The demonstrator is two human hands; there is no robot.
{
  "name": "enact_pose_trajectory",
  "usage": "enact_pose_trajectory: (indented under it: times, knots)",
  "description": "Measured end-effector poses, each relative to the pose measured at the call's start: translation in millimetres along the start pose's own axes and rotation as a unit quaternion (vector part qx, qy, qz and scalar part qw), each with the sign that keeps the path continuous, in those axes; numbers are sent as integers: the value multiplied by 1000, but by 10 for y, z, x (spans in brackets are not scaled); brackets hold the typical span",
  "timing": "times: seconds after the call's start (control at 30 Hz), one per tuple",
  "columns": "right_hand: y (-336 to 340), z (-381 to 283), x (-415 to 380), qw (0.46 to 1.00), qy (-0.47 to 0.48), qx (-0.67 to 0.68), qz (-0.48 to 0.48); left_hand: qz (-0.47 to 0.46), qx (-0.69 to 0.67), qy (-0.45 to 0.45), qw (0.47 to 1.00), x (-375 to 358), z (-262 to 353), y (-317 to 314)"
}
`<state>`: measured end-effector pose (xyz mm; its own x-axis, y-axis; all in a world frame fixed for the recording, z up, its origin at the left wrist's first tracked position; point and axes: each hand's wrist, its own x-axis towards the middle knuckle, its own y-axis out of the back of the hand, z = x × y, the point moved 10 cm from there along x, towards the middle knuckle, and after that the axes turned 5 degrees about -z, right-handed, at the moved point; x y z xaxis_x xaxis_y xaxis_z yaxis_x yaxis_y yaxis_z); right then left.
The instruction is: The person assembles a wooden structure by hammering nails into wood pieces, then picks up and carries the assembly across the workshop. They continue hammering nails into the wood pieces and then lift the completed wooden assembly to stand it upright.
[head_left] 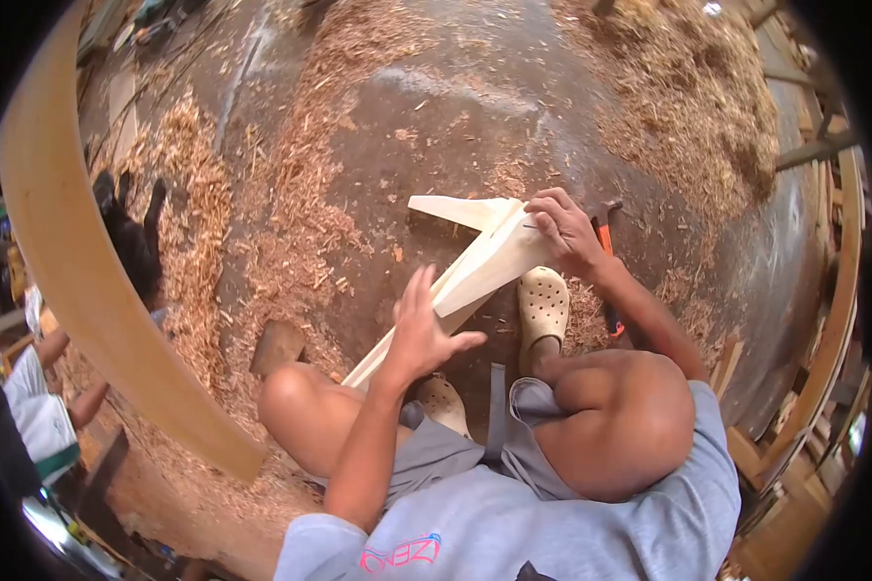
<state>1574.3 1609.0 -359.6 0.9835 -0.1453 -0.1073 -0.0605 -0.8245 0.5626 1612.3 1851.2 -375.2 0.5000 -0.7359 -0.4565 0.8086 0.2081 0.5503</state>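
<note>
A pale, angled wooden piece (494,266), made of long tapered boards joined near their upper end, slants up from beside my left knee. One shorter pointed arm of it (455,209) sticks out to the left. My right hand (564,235) bends its fingers over the upper right end and grips it. My left hand (420,334) is over the lower part, fingers stretched and thumb pointing right; whether the palm touches the wood is hidden. Close to my right wrist, a hammer with an orange and black handle (605,239) lies on the floor, partly behind my forearm.
Wood shavings (688,92) are heaped at the upper right and scattered over the dark floor. A long curved board (107,261) rises on my left. Behind it another person (44,407) is partly visible. A wooden block (277,349) lies by my left knee; timber (824,368) lines the right side.
</note>
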Motion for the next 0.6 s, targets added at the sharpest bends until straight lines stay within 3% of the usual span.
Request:
enact_pose_trajectory:
  times: [0.1,0.13,0.2,0.27,0.3,0.33,0.4,0.47,0.53,0.6]
  knots:
    - [58,-61,31,994,64,-86,32,54,109,-121,985,319,605,-9]
    - [81,-84,74,993,70,-88,21,62,103,-113,986,452,669,-106]
    - [43,-158,140,985,101,-133,-53,-8,147,-37,988,710,625,-406]
    - [32,-48,81,980,111,-151,-62,-2,117,-21,993,731,599,-436]
    - [292,218,-27,994,43,-31,91,-3,95,-5,995,728,561,-436]
    - [473,591,-283,965,-29,90,243,-9,95,-4,995,733,526,-450]
    - [627,1260,-940,909,-200,-20,365,29,91,-49,994,710,572,-401]
    - [311,1990,-1646,853,-324,-264,313,43,85,-59,994,708,586,-357]
    - [-45,2173,-1979,825,-421,-342,157,49,76,-73,993,706,613,-346]
    - [21,2074,-1988,827,-396,-354,183,6,60,-76,995,758,575,-375]
